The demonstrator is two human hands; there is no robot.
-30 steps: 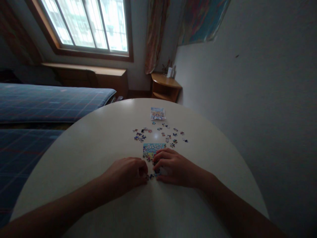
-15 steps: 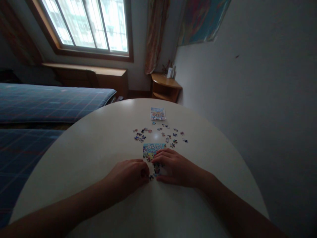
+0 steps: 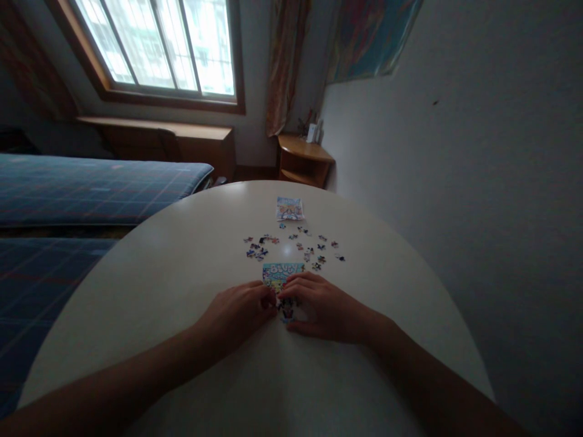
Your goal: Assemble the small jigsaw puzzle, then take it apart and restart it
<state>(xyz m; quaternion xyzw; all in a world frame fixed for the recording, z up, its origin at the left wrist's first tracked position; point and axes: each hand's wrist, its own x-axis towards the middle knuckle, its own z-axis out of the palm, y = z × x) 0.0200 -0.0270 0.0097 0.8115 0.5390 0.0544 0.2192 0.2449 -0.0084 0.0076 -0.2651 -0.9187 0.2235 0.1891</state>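
A small, partly assembled jigsaw puzzle [image 3: 282, 271] with a blue lettered top lies on the round white table [image 3: 182, 267]. My left hand [image 3: 237, 312] rests with curled fingers against the puzzle's left lower edge, fingertips pinched at a piece. My right hand [image 3: 319, 306] lies over the puzzle's lower right part, fingers bent and pressing on it. Both sets of fingertips meet at the puzzle's middle. Several loose puzzle pieces [image 3: 296, 246] are scattered just beyond it.
A small picture card [image 3: 289, 208] lies near the table's far edge. A bed with a blue plaid cover [image 3: 91, 188] stands to the left. A wooden corner shelf [image 3: 305, 159] and a window [image 3: 159, 45] are behind; a wall runs along the right.
My left hand has slid up and to the right, bringing its fingertips from the puzzle's lower edge to its left side beside my right fingertips. The right hand has hardly moved.
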